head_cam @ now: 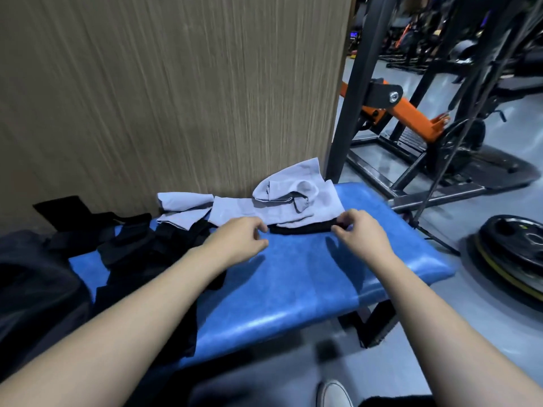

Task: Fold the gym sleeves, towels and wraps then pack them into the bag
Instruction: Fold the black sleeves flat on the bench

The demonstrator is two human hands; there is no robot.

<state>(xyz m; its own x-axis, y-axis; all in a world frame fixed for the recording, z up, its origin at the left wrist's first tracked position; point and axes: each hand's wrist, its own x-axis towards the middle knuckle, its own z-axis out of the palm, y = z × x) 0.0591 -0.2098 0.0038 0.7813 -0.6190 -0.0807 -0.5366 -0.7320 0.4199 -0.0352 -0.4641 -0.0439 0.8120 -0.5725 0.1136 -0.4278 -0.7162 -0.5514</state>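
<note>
Blue bench [293, 289] | black sleeve [302, 229] between both hands | left hand [238, 239] and right hand [363, 232] pinch its ends | dark bag [35, 289] at left, contents unseen.

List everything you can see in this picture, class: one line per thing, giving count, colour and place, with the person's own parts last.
bench: one, blue padded, centre, bearing the cloths.
grey cloths: a few, count unclear, light grey, far edge of the bench against the panel.
black strip: one, black, under the grey pile's near edge, between the hands.
black wraps: a tangle, count unclear, black, left part of the bench.
bag: one, dark, far left.
wooden panel: one, brown, behind the bench.
gym machine: one, black and orange, right background.
weight plates: a stack, black, floor at right.
shoe: one, white, bottom edge.
left hand: one, its grip at the strip's left end.
right hand: one, pinching the strip's right end.
</note>
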